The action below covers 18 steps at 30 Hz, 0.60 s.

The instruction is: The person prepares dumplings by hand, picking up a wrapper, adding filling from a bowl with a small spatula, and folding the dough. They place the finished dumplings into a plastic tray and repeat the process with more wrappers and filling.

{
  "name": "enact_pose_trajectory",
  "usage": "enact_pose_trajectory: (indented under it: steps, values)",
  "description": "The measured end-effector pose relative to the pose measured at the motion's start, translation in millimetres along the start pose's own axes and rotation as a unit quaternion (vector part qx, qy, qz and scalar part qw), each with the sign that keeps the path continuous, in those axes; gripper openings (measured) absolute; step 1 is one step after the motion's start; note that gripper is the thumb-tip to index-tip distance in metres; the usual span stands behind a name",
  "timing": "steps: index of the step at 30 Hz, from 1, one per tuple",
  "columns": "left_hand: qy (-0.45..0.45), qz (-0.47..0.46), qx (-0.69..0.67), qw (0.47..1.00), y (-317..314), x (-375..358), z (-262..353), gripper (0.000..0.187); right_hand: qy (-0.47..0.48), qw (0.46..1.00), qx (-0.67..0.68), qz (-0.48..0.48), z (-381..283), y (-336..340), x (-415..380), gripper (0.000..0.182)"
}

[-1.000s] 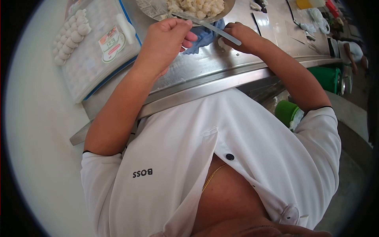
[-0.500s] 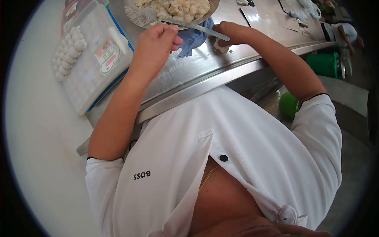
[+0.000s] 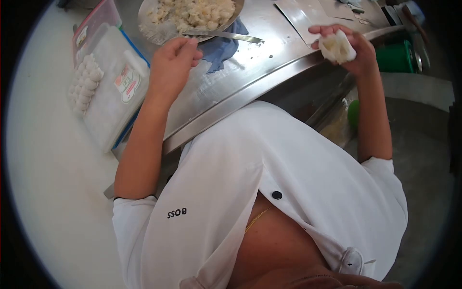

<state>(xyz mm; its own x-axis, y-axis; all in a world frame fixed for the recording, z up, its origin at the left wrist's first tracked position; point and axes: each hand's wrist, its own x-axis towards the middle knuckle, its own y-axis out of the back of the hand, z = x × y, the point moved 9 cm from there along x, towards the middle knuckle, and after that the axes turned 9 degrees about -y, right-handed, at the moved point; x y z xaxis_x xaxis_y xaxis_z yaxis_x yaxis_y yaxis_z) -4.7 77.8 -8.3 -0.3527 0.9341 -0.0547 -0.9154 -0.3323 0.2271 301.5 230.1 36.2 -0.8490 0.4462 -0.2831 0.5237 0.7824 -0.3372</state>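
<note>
My right hand [image 3: 357, 50] is raised at the right, past the table's front edge. Its fingers are bent around a white piece of dough [image 3: 338, 47], cupped open with a pale hollow facing me. At the left, my left hand [image 3: 174, 61] hovers in front of the bowl [image 3: 144, 32], thumb and fingers curled together; what they hold, if anything, is hidden. Pale, lumpy filling [image 3: 204, 14] heaps in that bowl. A flat metal spatula [image 3: 238, 36] lies across the bowl's near rim, its end jutting right, just beyond my left fingertips.
A blue cloth [image 3: 222, 57] lies beside the bowl on the steel table [image 3: 216, 89]. Left stands a plastic box [image 3: 103, 103] with several white lumps [image 3: 86, 82] on its lid. Metal sheets [image 3: 301, 17] lie at the back right. A green container [image 3: 394, 57] is beyond the edge.
My right hand has risen from the table beside the spatula's end and moved right, with the white dough now showing in it. The left hand stays curled near the bowl. The view has shifted slightly.
</note>
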Motion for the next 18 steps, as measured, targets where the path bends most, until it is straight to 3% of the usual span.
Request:
enact_pose_trajectory:
  steps: [5, 8, 12, 18]
  values:
    - [0.021, 0.004, -0.009, 1.0, 1, 0, -7, 0.028, -0.007, 0.993, 0.098, 0.06, 81, 15, -63, 0.054]
    - [0.019, -0.004, -0.004, 1.0, 1, 3, -14, 0.026, -0.059, 0.972, 0.177, 0.142, 155, 25, -90, 0.034]
    - [0.014, -0.024, -0.018, 0.999, -5, 2, -14, 0.026, -0.205, 0.889, 0.315, 0.263, 290, 43, -122, 0.035]
    - [0.027, 0.019, -0.029, 0.999, 11, 7, -25, 0.024, -0.199, 0.84, 0.385, 0.327, 410, 52, -166, 0.034]
